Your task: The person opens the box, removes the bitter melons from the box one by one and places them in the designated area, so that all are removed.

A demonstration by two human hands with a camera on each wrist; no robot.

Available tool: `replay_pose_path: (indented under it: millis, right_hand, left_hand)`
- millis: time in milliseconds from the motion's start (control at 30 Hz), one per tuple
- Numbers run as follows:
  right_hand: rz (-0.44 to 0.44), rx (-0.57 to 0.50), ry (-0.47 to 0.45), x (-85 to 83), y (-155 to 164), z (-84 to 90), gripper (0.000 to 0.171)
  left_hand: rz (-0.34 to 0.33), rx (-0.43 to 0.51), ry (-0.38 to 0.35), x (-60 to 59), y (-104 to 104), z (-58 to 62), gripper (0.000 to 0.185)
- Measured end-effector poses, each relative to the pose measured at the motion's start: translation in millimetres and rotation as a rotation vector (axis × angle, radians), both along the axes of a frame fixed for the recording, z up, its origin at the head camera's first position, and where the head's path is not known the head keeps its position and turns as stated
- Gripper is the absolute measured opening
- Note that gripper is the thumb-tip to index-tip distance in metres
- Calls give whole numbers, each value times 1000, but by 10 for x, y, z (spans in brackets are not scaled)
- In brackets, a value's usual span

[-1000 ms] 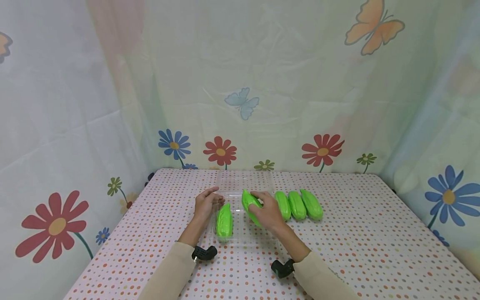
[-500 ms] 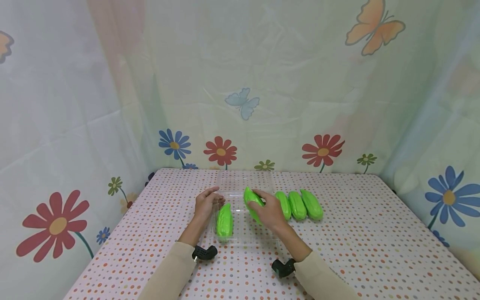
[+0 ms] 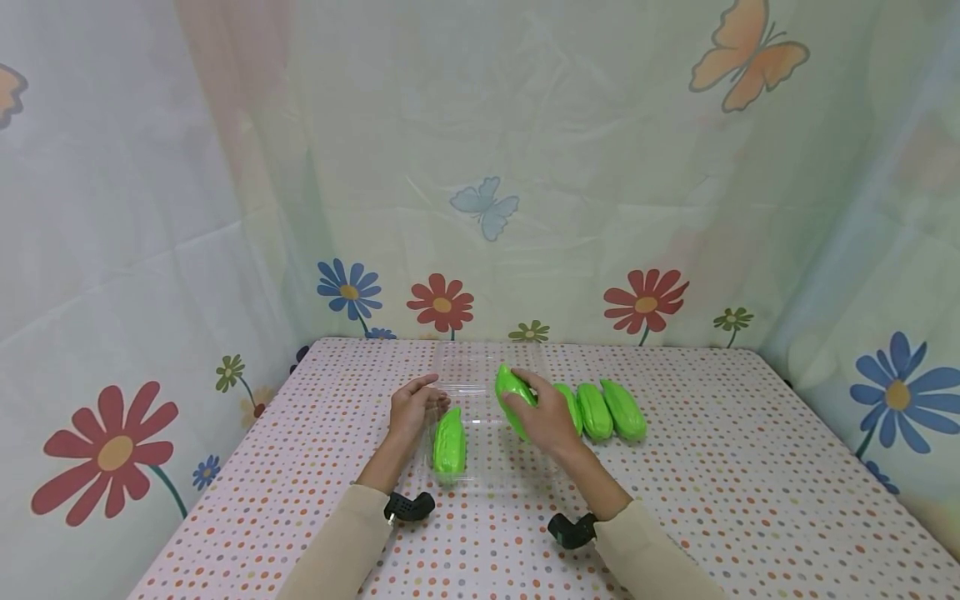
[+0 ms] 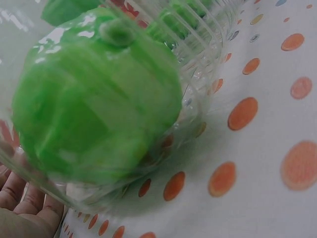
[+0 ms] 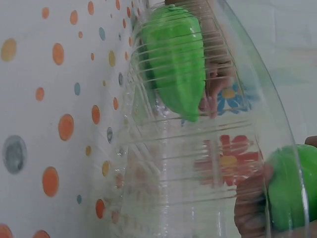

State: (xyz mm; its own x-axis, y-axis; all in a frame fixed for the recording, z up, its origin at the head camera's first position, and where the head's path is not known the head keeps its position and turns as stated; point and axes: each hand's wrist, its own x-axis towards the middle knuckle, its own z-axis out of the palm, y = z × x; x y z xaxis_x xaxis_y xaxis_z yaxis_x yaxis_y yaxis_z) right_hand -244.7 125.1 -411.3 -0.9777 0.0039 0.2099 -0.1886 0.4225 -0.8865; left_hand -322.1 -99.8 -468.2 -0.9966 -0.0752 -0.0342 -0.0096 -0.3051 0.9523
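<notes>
1. Head view.
   - My right hand [image 3: 546,417] grips a green gourd [image 3: 512,398], fingers curled over its top. The gourd is tilted, its long axis running from the far left tip down toward my wrist.
   - The clear tray [image 3: 487,467] lies just left of and below this gourd. Its open half already holds a second gourd [image 3: 448,442], which lies lengthwise, away from me, along the tray's left side.
   - The free space in the tray is between the second gourd and my right hand, so the right hand is the nearer one to it.
   - My left hand [image 3: 411,408] rests at the tray's left edge, fingers loosely bent against the plastic; I cannot tell whether they pinch it.
   - Three more gourds [image 3: 600,410] lie side by side on the dotted tablecloth [image 3: 712,467], just right of my right hand.

2. Left wrist view.
   - The second gourd [image 4: 99,99] fills the frame behind the ribbed tray wall [image 4: 198,64].
   - My left fingers [image 4: 25,208] show at the lower left, touching the outside of the wall.

3. Right wrist view.
   - Through the tray wall [image 5: 198,148] the second gourd [image 5: 176,59] lies on the far side.
   - The held gourd [image 5: 292,188] shows at the lower right with my fingertips [image 5: 250,203] round it, apart from the other one.
</notes>
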Motion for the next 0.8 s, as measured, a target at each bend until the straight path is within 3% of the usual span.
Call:
replay_pose_path:
  millis: [600,800]
  right_hand:
    - [10,-45,13,-69,178,66,62]
    - [3,-19,18,-82,235,75,63]
  left_hand:
    - [-28,-11,-13,7,-31,19,44]
    - [-41,-28,-2,156,-31,197,41]
